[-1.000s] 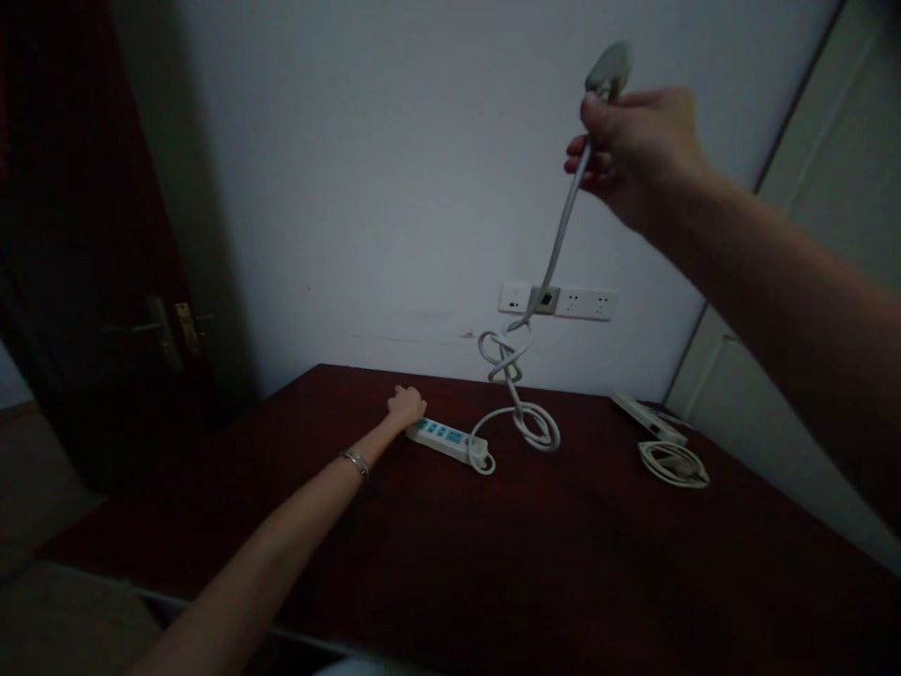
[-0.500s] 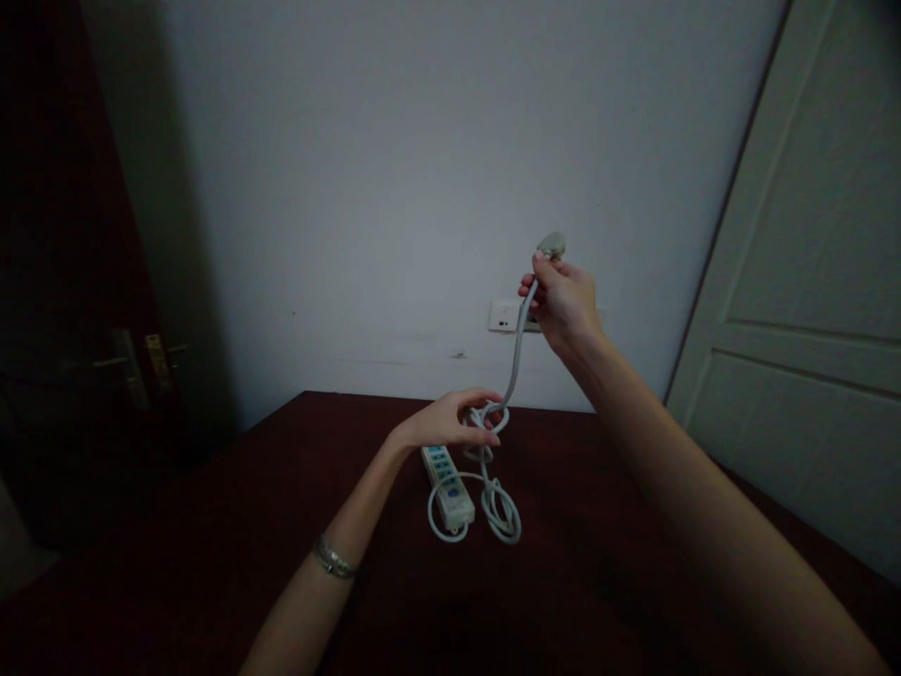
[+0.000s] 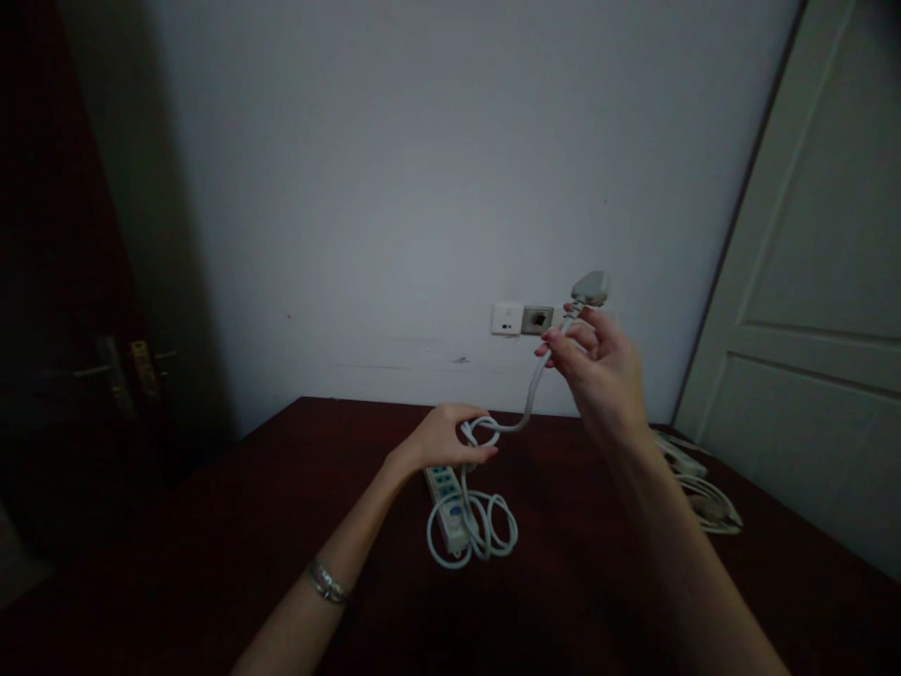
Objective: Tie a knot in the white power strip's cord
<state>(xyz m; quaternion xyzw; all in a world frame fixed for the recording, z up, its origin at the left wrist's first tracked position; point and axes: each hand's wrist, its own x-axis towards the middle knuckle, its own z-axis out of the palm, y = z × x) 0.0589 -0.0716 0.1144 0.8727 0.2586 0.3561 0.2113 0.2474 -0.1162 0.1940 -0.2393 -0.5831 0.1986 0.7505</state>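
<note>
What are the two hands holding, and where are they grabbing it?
Both hold the power strip's white cord. The right hand pinches it just below the plug; the left hand grips a loop lower down, above the power strip.

No readable text anywhere in the view.

The strip (image 3: 448,500) on the table (image 3: 211,563) has blue patches around its sockets, but any lettering on them is too small and dim to make out. The plug (image 3: 589,287) shows a plain pale face with no legible marking. The wall plates (image 3: 522,319) behind it carry no print that can be read, and the second strip (image 3: 679,457) near the table's right edge is too dark and blurred for any label to show.
</note>
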